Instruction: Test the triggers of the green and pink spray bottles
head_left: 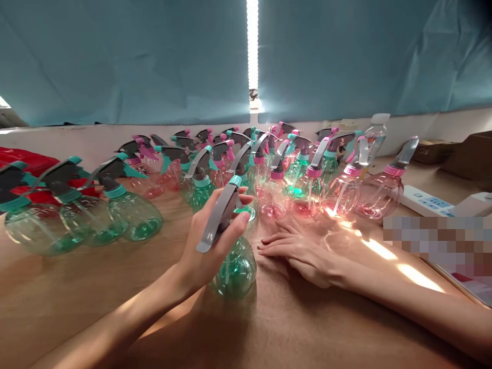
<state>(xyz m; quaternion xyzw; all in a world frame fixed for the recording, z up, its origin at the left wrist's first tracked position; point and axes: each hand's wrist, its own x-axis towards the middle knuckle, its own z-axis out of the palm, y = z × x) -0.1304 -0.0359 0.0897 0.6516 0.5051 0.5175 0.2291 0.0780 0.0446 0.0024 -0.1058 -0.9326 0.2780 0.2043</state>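
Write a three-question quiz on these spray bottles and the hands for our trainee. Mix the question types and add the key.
1. True or false: the right hand holds no bottle.
2. What colour is the held bottle under the left hand? A) Yellow B) Green C) Pink
3. Fill in the blank: the rightmost spray bottle has a ____ collar.

Key: 1. True; 2. B; 3. pink

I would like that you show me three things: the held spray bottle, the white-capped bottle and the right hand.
Held spray bottle (pixel 235 271), head view, green body.
White-capped bottle (pixel 376 139), head view, clear upper body.
Right hand (pixel 309 255), head view, back of hand.
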